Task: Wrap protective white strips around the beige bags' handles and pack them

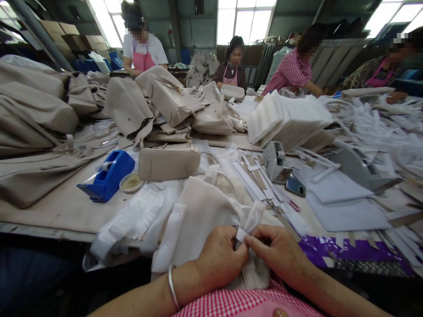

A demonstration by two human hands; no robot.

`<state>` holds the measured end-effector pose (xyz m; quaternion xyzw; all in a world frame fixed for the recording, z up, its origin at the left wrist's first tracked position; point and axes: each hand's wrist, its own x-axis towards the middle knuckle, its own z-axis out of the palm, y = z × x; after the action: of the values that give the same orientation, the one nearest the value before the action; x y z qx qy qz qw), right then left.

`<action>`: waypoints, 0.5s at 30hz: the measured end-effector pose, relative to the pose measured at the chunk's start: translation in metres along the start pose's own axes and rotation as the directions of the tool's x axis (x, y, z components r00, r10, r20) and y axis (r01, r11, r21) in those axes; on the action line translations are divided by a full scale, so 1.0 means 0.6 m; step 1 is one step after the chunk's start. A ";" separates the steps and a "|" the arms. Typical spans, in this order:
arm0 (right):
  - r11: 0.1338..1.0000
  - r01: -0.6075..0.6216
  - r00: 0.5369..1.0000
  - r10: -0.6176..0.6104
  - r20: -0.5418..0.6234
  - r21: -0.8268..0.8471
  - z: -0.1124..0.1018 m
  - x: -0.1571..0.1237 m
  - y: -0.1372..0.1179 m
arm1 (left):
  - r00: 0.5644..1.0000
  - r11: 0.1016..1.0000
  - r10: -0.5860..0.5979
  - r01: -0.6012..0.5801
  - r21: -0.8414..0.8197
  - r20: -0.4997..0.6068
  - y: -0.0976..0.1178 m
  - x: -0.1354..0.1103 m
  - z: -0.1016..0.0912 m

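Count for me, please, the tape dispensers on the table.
3: a blue dispenser at left, a small grey dispenser right of centre, a larger grey dispenser farther right. Others may be hidden.

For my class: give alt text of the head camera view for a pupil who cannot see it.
Left hand and right hand hold a small white strip between them, at a beige bag with white wrapping. A blue tape dispenser and piled handbags share the worktable; four people are beyond.

Glossy blue plastic tape dispenser [114, 175], shiny plastic wrap [145, 211] in front of it, smooth matt bag [203, 211] right of the dispenser, glossy purple sheet [350, 252] farther right of it
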<state>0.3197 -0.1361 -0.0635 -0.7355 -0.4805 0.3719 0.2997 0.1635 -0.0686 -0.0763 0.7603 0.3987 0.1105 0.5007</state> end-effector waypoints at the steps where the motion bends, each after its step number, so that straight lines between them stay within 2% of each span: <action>1: 1.000 -0.020 1.000 0.020 -0.003 0.010 0.001 0.001 0.000 | 1.000 1.000 0.002 -0.002 0.021 -0.007 0.001 0.000 0.000; 5: 0.987 -0.142 0.990 0.143 -0.002 0.071 0.006 0.005 0.007 | 0.998 0.989 0.008 0.002 0.147 -0.064 0.006 -0.002 -0.001; 10: 0.926 -0.329 0.944 0.327 0.043 0.187 0.018 0.010 0.012 | 0.989 0.952 0.094 -0.055 0.302 -0.117 0.011 -0.007 0.002; 12: 0.907 -0.361 0.932 0.356 0.063 0.218 0.019 0.012 0.010 | 0.985 0.945 0.122 -0.078 0.319 -0.120 0.012 -0.008 0.003; 15: 0.894 -0.364 0.930 0.336 0.148 0.260 0.014 0.012 0.008 | 0.986 0.952 0.115 -0.075 0.298 -0.119 0.010 -0.008 0.002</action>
<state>0.3168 -0.1305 -0.0738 -0.7400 -0.2962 0.5206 0.3058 0.1641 -0.0737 -0.0708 0.8351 0.4065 0.1253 0.3488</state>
